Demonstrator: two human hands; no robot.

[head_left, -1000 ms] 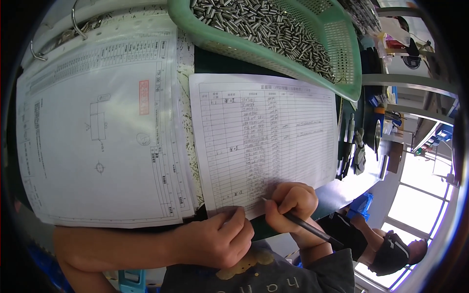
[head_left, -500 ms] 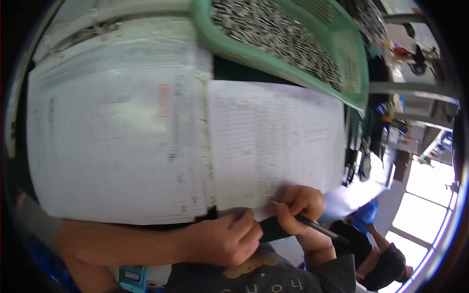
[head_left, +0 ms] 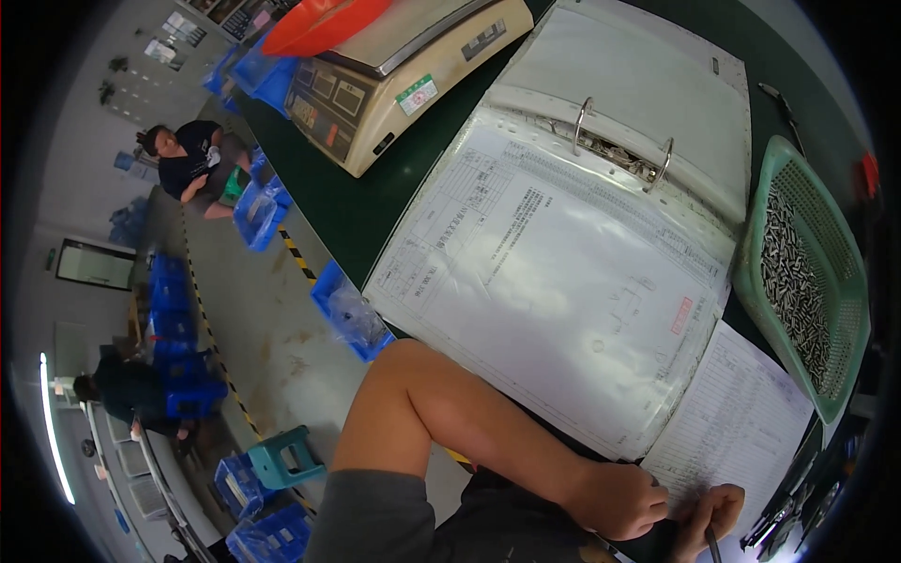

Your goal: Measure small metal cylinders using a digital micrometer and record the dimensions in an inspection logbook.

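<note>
Your left sleeve (head_left: 375,511): short, mid-to-dark grey, plain cloth, hem crossing your upper arm above the elbow in a nearly straight line. Sleeve opening fairly wide, fabric matte. Your shirt front (head_left: 493,525): darker than the sleeve, close to black in shade, cropped by the lower rim. Small tan patch of print (head_left: 595,552) low on it; design too cut off to make out. Your left forearm (head_left: 511,441), left hand (head_left: 619,500) and right hand (head_left: 718,511): bare.

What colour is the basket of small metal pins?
The basket is light green; it shows in the head view.
</note>
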